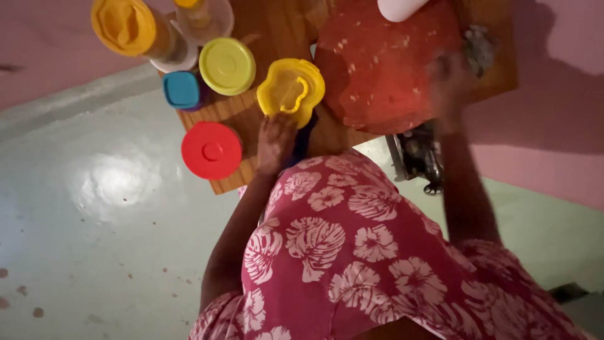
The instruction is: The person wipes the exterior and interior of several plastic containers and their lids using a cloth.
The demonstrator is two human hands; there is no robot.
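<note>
Seen from overhead, the left hand [275, 141] is laid with fingers closed around the near edge of a yellow flower-shaped lidded container [290, 92], which stands on a wooden table [229, 108] at about 11 o'clock. The right hand [448, 82], at 1 o'clock over a red cloth [384, 69], is blurred, so its finger state cannot be told. The container is judged light, rigid, smooth plastic, best held by its sides or the raised lid handle.

Pink dress [352, 252], white floral print, short sleeves; bare forearms.
</note>
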